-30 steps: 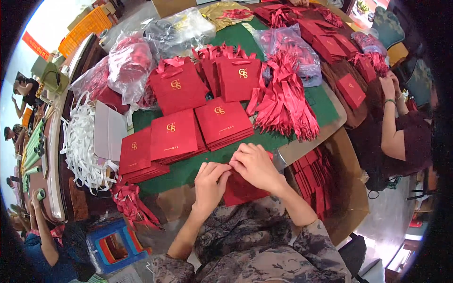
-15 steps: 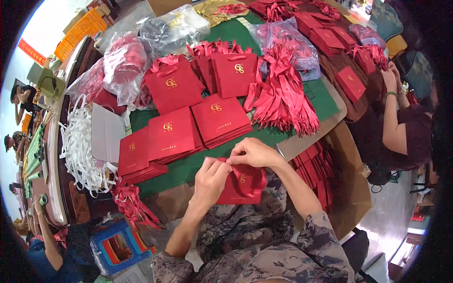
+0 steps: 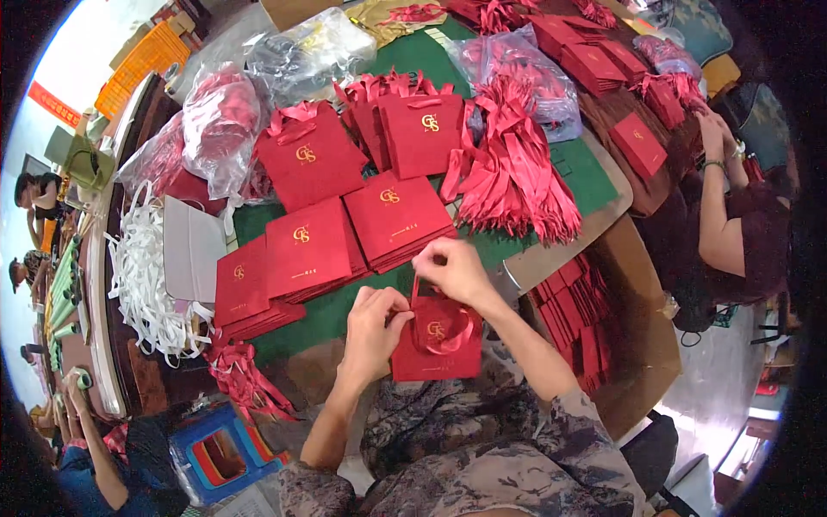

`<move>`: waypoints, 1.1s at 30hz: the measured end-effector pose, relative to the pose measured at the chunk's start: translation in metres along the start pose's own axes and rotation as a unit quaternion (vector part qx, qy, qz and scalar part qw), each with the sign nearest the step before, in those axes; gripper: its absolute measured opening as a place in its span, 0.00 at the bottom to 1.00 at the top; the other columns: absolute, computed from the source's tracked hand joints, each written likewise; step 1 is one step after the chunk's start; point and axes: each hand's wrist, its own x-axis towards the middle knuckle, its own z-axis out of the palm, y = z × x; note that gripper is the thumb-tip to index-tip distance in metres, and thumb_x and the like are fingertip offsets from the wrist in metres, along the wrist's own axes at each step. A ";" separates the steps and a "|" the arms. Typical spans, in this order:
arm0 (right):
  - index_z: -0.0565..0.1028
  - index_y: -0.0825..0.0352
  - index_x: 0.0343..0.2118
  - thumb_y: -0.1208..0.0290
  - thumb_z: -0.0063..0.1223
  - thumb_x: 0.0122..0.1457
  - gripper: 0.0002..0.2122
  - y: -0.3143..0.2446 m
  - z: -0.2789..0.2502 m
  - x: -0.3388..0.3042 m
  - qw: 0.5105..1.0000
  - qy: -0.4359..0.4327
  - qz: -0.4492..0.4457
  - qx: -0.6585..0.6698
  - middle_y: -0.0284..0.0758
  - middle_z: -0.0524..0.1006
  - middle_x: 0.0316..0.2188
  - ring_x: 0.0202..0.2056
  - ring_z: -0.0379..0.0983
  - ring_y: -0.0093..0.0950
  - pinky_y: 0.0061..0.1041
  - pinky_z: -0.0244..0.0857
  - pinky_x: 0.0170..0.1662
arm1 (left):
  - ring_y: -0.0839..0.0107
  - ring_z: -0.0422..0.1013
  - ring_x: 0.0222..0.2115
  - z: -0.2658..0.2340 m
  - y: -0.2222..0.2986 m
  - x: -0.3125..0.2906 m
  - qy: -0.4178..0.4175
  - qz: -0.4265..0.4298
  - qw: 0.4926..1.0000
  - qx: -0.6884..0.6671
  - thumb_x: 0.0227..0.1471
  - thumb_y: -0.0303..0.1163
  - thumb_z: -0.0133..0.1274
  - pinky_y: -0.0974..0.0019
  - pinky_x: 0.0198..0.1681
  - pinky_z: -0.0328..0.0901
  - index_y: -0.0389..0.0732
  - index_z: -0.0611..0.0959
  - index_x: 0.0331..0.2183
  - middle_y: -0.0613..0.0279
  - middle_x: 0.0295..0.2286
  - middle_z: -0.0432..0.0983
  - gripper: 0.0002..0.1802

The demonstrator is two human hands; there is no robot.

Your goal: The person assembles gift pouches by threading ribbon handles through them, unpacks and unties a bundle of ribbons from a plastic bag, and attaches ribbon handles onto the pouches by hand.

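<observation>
Close in front of me is a small red paper gift bag (image 3: pixel 438 364) with a gold emblem and a red ribbon handle looped over its front. My left hand (image 3: pixel 372 329) is closed at the bag's upper left edge, thumb and finger pinching it. Just above the bag, my right hand (image 3: pixel 455 272) pinches a ribbon end (image 3: pixel 415 293) and draws it upward. Beyond my hands, flat red bags (image 3: pixel 398 215) lie in stacks on the green table mat (image 3: pixel 332 303). Finished-looking bags with ribbon handles (image 3: pixel 310 164) stand behind them.
A bundle of red ribbons (image 3: pixel 517 172) lies right of the bags. White cords (image 3: pixel 142 284) heap at the left beside a grey board (image 3: pixel 191 250). Clear plastic bags (image 3: pixel 222 129) sit behind. A cardboard box (image 3: pixel 637 345) with red bags stands at my right; a co-worker's arm (image 3: pixel 719 207) is beyond.
My right hand has risen away from my left, stretching the ribbon up between them. The left hand has shifted slightly left and stays at the bag's edge.
</observation>
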 end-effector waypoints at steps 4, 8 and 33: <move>0.82 0.68 0.30 0.59 0.62 0.55 0.14 -0.003 -0.019 0.000 0.997 0.027 -0.027 -0.062 0.41 0.80 0.28 0.31 0.78 0.36 0.34 0.69 0.35 | 0.58 0.70 0.30 -0.002 -0.011 0.000 0.007 -0.031 0.999 -0.014 0.43 0.22 0.63 0.59 0.34 0.66 0.38 0.79 0.29 0.58 0.26 0.77 0.09; 0.81 0.67 0.27 0.57 0.63 0.52 0.15 -0.010 -0.029 -0.004 0.980 0.007 -0.027 -0.196 0.42 0.78 0.26 0.30 0.77 0.41 0.39 0.68 0.35 | 0.56 0.71 0.32 0.003 -0.020 -0.001 0.034 -0.028 0.999 -0.005 0.45 0.25 0.63 0.59 0.36 0.67 0.38 0.81 0.32 0.57 0.28 0.78 0.09; 0.76 0.70 0.38 0.72 0.57 0.59 0.07 0.004 -0.016 -0.019 0.999 -0.017 0.019 0.028 0.35 0.80 0.31 0.31 0.77 0.24 0.25 0.69 0.37 | 0.82 0.73 0.23 0.052 -0.012 0.022 0.103 -0.168 0.965 -0.170 0.52 0.26 0.61 0.75 0.28 0.68 0.36 0.85 0.32 0.63 0.23 0.81 0.05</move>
